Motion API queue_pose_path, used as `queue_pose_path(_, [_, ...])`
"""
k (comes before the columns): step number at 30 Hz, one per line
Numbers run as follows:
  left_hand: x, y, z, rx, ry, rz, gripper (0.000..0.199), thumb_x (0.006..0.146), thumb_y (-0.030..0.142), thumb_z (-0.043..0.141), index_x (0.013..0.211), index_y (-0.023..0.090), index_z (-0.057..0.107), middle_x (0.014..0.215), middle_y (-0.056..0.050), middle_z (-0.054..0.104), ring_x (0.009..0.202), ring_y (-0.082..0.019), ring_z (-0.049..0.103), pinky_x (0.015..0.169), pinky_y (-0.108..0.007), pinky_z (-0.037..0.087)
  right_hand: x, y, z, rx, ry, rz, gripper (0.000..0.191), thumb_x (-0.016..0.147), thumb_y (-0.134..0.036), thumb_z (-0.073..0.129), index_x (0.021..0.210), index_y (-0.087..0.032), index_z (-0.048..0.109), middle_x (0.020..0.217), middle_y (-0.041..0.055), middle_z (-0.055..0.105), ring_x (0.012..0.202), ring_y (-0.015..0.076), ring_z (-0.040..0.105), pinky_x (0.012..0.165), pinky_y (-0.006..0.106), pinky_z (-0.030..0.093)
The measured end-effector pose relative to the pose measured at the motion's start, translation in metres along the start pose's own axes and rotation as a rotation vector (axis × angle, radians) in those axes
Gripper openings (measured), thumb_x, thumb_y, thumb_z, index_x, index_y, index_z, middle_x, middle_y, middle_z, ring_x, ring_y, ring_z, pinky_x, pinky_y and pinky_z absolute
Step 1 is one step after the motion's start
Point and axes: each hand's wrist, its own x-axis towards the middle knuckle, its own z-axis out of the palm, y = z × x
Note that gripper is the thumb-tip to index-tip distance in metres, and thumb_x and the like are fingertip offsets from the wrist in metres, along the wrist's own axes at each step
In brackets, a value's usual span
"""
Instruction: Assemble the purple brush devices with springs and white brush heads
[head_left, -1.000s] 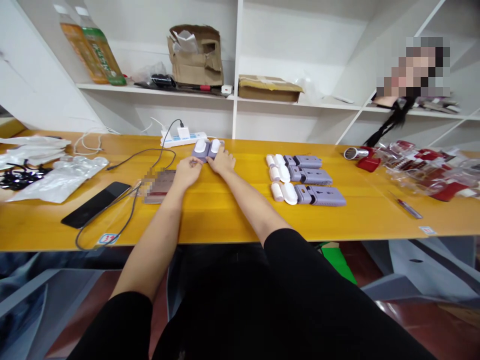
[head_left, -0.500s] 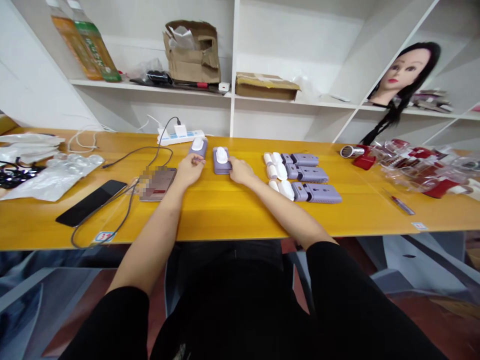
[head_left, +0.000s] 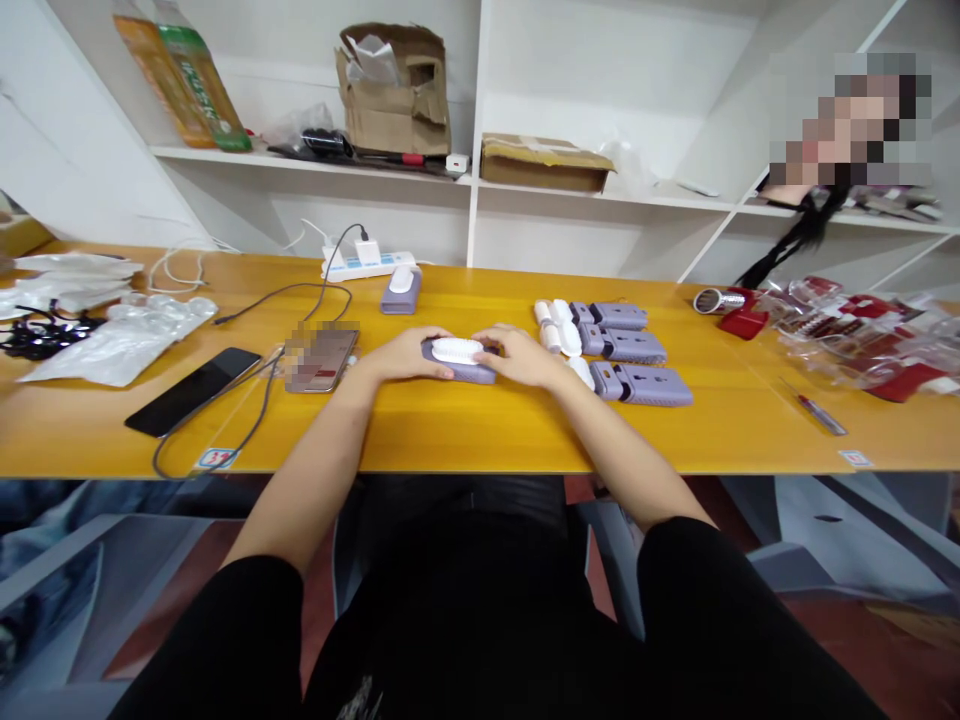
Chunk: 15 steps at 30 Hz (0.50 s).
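Observation:
A purple case with a white ribbed oval piece on top [head_left: 457, 351] lies sideways on the yellow table, between my hands. My left hand [head_left: 415, 354] is closed round its left end. At its right end, my right hand [head_left: 514, 354] grips with bent fingers. Behind them, near the power strip, stands a similar purple case with a white top [head_left: 401, 289], touched by neither hand. To the right, several purple cases [head_left: 634, 345] lie in rows with smaller purple blocks and white pieces [head_left: 559, 327] at their left ends.
A black phone [head_left: 193, 392], a second phone [head_left: 330, 361] and cables lie at left, beside plastic bags [head_left: 124, 340]. The power strip [head_left: 371, 265] is at the back. Red and clear packages [head_left: 855, 335] and a small pen-like tool [head_left: 823, 414] are at right. White shelves rise behind.
The ribbed-topped case has moved nearer me and turned sideways. My left hand has left the rear case and taken hold of this one; my right hand has come along with it.

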Motion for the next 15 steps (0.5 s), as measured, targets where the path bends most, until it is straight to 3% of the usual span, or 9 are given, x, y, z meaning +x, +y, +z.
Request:
queue_pose_path(5, [0.0, 0.004, 0.007, -0.022, 0.037, 0.021, 0.086, 0.063, 0.063, 0.103, 0.134, 0.022, 0.078, 0.14, -0.013, 0.081, 0.128, -0.037, 0.075, 0.116, -0.049, 0.057, -0.001, -0.002, 0.009, -0.024, 0.024, 0.027, 0.042, 0.093, -0.037, 0.094, 0.129, -0.019, 0.086, 0.121, 0.0132, 0.079, 0.119, 0.0334, 0.07, 0.113, 0.05, 0.054])
queue_pose_path(10, [0.001, 0.007, 0.016, 0.007, 0.071, 0.018, 0.088, 0.062, 0.064, 0.103, 0.134, 0.02, 0.078, 0.139, -0.013, 0.081, 0.126, -0.037, 0.074, 0.113, -0.048, 0.058, 0.0, -0.001, 0.015, 0.092, 0.079, 0.073, 0.028, 0.091, -0.031, 0.093, 0.117, -0.02, 0.088, 0.111, 0.0087, 0.078, 0.105, 0.0273, 0.072, 0.103, 0.043, 0.056])
queue_pose_path(15, [0.001, 0.008, 0.016, 0.021, 0.072, 0.012, 0.089, 0.062, 0.064, 0.103, 0.135, 0.02, 0.078, 0.138, -0.012, 0.081, 0.125, -0.037, 0.074, 0.111, -0.048, 0.059, 0.001, -0.004, 0.017, 0.106, 0.088, 0.093, 0.03, 0.091, -0.031, 0.093, 0.118, -0.019, 0.088, 0.112, 0.0093, 0.078, 0.104, 0.0274, 0.072, 0.1, 0.041, 0.055])
